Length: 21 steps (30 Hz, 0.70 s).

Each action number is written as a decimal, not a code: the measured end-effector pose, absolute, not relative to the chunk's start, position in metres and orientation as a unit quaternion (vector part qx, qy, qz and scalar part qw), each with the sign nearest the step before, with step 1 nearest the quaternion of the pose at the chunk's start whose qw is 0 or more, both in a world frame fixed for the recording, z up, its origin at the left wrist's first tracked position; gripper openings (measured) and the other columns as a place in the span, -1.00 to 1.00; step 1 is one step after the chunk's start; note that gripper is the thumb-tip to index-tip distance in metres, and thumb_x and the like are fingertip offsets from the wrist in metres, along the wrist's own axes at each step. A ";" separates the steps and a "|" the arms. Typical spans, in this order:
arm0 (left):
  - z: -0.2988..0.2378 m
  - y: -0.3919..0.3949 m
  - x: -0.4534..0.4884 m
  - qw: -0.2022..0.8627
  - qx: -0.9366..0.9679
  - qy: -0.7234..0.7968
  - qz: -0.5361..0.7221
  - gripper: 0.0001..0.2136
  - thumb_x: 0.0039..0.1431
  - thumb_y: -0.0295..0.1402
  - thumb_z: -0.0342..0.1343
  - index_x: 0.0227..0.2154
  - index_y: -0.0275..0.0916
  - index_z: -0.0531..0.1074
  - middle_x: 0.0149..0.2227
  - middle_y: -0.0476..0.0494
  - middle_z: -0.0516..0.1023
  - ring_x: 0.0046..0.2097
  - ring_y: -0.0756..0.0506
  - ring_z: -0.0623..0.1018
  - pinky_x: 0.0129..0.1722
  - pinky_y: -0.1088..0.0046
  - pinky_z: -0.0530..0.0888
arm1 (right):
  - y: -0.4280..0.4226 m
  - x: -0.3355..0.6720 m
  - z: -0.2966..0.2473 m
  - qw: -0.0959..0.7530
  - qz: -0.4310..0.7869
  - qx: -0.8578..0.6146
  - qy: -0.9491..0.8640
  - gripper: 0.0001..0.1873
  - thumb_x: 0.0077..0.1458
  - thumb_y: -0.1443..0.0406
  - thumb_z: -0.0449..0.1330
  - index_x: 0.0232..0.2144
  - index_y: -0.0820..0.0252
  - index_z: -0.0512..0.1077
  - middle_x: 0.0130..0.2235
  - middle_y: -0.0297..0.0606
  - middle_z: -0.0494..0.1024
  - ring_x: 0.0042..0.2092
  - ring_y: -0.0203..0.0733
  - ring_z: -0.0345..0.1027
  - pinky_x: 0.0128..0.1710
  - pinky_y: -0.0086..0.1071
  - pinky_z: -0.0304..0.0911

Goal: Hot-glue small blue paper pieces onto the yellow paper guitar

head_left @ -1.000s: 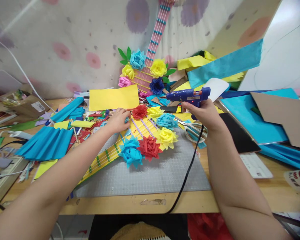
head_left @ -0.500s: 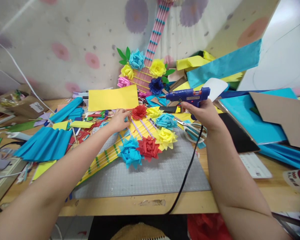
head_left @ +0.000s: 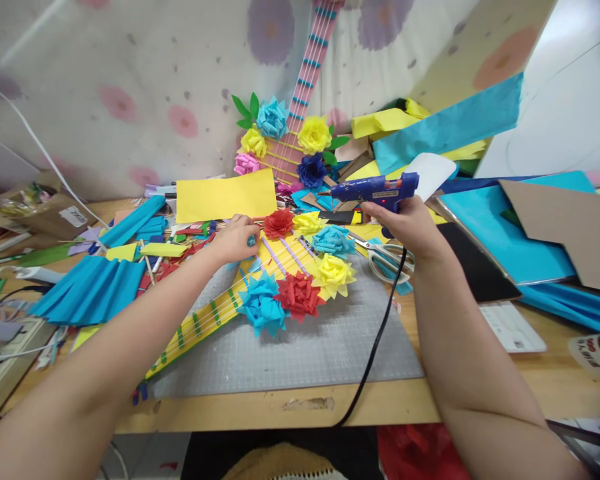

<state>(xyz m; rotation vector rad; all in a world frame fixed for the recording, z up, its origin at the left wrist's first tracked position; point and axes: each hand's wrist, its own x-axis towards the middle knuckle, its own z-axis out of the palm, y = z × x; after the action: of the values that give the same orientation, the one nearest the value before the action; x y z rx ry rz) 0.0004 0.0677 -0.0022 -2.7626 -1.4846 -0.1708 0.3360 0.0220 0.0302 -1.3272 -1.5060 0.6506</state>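
Note:
My right hand [head_left: 405, 223] grips a blue hot glue gun [head_left: 363, 189], its nozzle pointing left and its black cord running down over the table edge. My left hand [head_left: 236, 240] is curled over the upper left side of a yellow paper guitar [head_left: 215, 320]. Light blue paper, seemingly a paper flower [head_left: 251, 240], shows under its fingers, mostly hidden. Next to these fingers sits a red paper flower [head_left: 279, 225]. More flowers ring the guitar body: a light blue one [head_left: 263, 304], a larger red one [head_left: 300, 297] and a yellow one [head_left: 334, 275].
A grey cutting mat [head_left: 300, 360] lies under the guitar. Scissors [head_left: 387, 260] rest right of it, near the cord. Behind stands a pink guitar [head_left: 307, 87] with flowers. Blue crepe paper [head_left: 90, 287] and scraps crowd the left; cardboard [head_left: 570, 233] and a cup [head_left: 595, 353] are right.
My left hand has shifted very slightly, still pressed at the same spot on the guitar. The glue gun stays in my right hand, almost unmoved.

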 end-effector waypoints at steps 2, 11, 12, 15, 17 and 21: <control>-0.002 0.067 0.001 -0.013 -0.876 -0.479 -0.059 -0.83 -0.09 -0.37 0.10 -0.36 -0.22 0.45 -0.18 -0.25 0.44 -0.01 -0.27 0.37 0.03 0.14 0.35 | 0.021 0.336 0.031 0.489 0.272 -0.551 -0.619 -0.62 -0.16 -0.01 0.32 -0.64 0.14 0.39 -0.62 -0.34 0.30 -0.55 -0.32 0.09 -0.61 -0.38 0.06; 0.012 0.056 -0.007 -0.123 -0.750 -0.613 -0.215 -0.79 -0.03 -0.39 0.02 -0.28 -0.20 0.38 -0.16 -0.16 0.48 -0.04 -0.21 0.44 -0.02 0.22 0.38 | 0.021 0.338 0.031 0.482 0.269 -0.543 -0.632 -0.63 -0.08 0.00 0.28 -0.58 0.16 0.39 -0.61 -0.33 0.33 -0.54 -0.30 0.17 -0.56 -0.37 0.12; 0.013 0.053 -0.008 -0.122 -0.734 -0.626 -0.234 -0.82 -0.01 -0.37 0.01 -0.29 -0.20 0.38 -0.17 -0.16 0.48 -0.06 -0.20 0.45 -0.04 0.23 0.39 | 0.021 0.338 0.030 0.484 0.267 -0.539 -0.636 -0.63 -0.08 0.00 0.28 -0.57 0.16 0.39 -0.61 -0.33 0.34 -0.53 -0.29 0.18 -0.56 -0.37 0.13; 0.014 0.042 -0.011 -0.105 -0.723 -0.632 -0.258 -0.87 0.01 -0.37 0.01 -0.33 -0.20 0.37 -0.19 -0.16 0.49 -0.08 -0.19 0.45 -0.04 0.24 0.37 | 0.023 0.337 0.029 0.484 0.264 -0.538 -0.638 -0.62 -0.11 -0.02 0.29 -0.59 0.17 0.39 -0.62 -0.33 0.34 -0.53 -0.29 0.19 -0.56 -0.38 0.13; 0.013 0.034 -0.012 -0.092 -0.733 -0.625 -0.253 -0.87 -0.01 -0.40 0.02 -0.34 -0.19 0.37 -0.19 -0.16 0.49 -0.07 -0.20 0.44 -0.02 0.24 0.36 | 0.023 0.336 0.028 0.479 0.268 -0.546 -0.633 -0.60 -0.13 -0.02 0.29 -0.61 0.18 0.40 -0.62 -0.33 0.34 -0.54 -0.31 0.17 -0.57 -0.38 0.13; 0.010 0.026 -0.007 -0.076 -0.760 -0.605 -0.225 -0.79 -0.07 -0.41 0.10 -0.29 -0.19 0.36 -0.14 -0.18 0.47 0.01 -0.23 0.39 0.04 0.22 0.31 | 0.023 0.333 0.028 0.471 0.274 -0.560 -0.625 -0.58 -0.16 -0.03 0.30 -0.61 0.21 0.41 -0.59 -0.31 0.39 -0.54 -0.32 0.17 -0.58 -0.40 0.11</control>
<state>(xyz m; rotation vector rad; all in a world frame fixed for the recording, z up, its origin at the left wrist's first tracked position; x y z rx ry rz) -0.0073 0.0262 0.0099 -2.5122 -1.9973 -0.7424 0.3335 0.0230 0.0276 -1.3717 -1.5304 0.6707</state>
